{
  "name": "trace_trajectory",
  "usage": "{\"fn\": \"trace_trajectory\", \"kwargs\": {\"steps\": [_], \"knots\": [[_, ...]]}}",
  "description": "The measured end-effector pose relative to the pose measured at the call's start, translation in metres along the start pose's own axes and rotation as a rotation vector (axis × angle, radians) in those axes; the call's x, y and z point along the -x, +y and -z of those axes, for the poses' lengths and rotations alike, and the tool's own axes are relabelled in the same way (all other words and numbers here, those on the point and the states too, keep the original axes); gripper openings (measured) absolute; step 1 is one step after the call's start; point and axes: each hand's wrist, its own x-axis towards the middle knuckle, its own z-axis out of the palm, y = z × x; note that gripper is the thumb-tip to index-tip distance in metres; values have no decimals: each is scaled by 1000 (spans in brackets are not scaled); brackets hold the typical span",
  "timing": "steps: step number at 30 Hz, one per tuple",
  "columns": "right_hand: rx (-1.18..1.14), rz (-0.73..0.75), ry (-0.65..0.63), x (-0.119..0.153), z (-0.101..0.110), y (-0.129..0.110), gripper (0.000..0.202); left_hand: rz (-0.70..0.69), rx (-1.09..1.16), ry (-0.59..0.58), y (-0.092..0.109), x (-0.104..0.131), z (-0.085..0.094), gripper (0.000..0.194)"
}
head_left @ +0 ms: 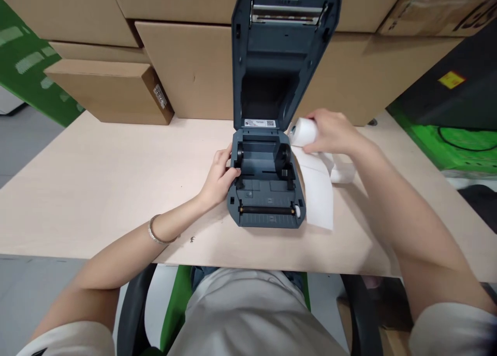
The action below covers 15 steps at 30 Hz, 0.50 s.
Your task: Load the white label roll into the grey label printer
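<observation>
A dark grey label printer stands on the table with its lid swung fully up, so the inner bay and the black roller show. My left hand grips the printer's left side wall, thumb over the rim. On the other side, my right hand is closed around a white label roll, just right of the lid hinge. A loose strip of labels hangs from this roll and lies along the printer's right side. Behind my right wrist, a second white roll rests on the table.
Large cardboard boxes form a wall along the table's back. A flatter carton sits at the back left of the pale wooden table. To the right are a dark case and a green surface with a black cable.
</observation>
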Motion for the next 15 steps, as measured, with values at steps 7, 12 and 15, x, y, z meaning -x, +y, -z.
{"fn": "trace_trajectory", "kwargs": {"steps": [7, 12, 15], "knots": [[-29, 106, -150, -6, -25, 7, 83, 19, 35, -17, 3, 1, 0, 76], [-100, -68, -152, 9, -12, 52, 85, 17, 32, -23, 2, 1, 0, 74], [-79, -179, -159, 15, -23, 70, 69, 11, 28, -32, 2, 1, -1, 75]]}}
